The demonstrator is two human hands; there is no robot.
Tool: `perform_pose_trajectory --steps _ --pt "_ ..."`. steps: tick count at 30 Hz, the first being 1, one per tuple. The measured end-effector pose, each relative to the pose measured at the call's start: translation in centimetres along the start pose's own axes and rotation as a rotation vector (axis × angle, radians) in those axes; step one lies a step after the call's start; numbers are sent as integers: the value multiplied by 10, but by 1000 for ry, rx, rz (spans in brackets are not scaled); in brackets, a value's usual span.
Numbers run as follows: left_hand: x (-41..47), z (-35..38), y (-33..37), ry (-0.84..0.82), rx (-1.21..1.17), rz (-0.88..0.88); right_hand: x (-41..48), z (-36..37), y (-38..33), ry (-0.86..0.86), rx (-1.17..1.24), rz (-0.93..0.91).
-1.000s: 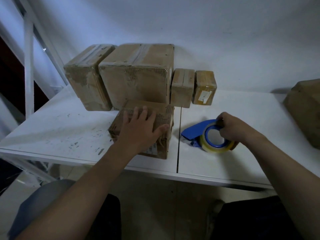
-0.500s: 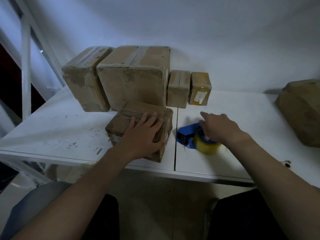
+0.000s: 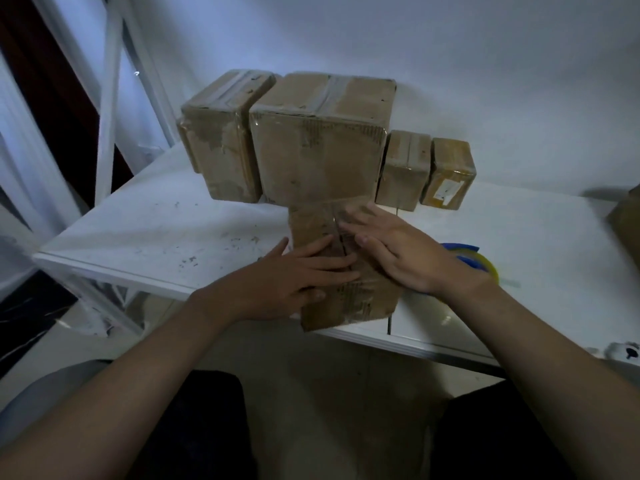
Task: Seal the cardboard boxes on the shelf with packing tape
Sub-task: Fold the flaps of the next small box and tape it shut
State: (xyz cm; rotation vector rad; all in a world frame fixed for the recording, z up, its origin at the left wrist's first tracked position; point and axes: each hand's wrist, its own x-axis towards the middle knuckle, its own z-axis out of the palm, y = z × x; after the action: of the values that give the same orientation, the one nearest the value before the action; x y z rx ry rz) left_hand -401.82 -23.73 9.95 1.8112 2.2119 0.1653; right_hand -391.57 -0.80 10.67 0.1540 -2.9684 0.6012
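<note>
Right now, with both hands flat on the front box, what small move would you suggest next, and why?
Probably press the brown cardboard box down with the left hand and reach the right hand to the blue-and-yellow tape dispenser lying just beside it: both hands lie flat, holding no tape.

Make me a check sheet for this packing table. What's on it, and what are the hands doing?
Surface: white shelf top, scuffed with dark marks.
Job's things: front cardboard box at the near edge; blue tape dispenser right of it, partly hidden; four boxes lined along the white wall.
Clutter: brown box at the right edge, cut off.
Grips: left hand and right hand flat on the front box's top.
Cables: nothing seen.
Surroundings: white metal frame at left.
</note>
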Motion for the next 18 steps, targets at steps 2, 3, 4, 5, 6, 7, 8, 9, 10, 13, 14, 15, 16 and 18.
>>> perform_pose_trajectory --steps 2,3,4,5,6,7,8,9,10,13,14,15,16,18 --pt "0 -1 -9 34 -26 25 2 5 1 -42 -17 22" --pt "0 -3 -13 53 -34 27 3 8 1 -84 -39 42" --pt "1 -4 -18 74 -45 25 3 10 1 -132 -70 61" --pt "1 -6 -22 96 -58 21 3 12 0 -169 -110 70" --pt "1 -6 -27 119 -71 15 4 14 -3 -189 -145 72" --pt "1 -5 -31 144 -85 10 5 14 -5 -196 -167 70" --pt "1 -5 -36 167 -107 7 6 15 -7 -195 -175 65" --pt "1 -5 -40 189 -144 2 6 15 -9 -194 -177 62" --pt "0 -5 -43 210 -192 -3 6 15 -11 -195 -185 60" --pt "1 -7 -42 269 -301 -27 4 17 -16 -192 -250 64" --pt "1 -7 -40 297 -325 -37 4 18 -19 -183 -269 77" --pt "2 -6 -37 326 -343 -53 4 19 -22 -169 -286 95" --pt "4 -6 -36 351 -352 -70 4 21 -25 -151 -309 112" --pt "8 -7 -33 370 -326 -104 4 27 -30 -102 -393 126"
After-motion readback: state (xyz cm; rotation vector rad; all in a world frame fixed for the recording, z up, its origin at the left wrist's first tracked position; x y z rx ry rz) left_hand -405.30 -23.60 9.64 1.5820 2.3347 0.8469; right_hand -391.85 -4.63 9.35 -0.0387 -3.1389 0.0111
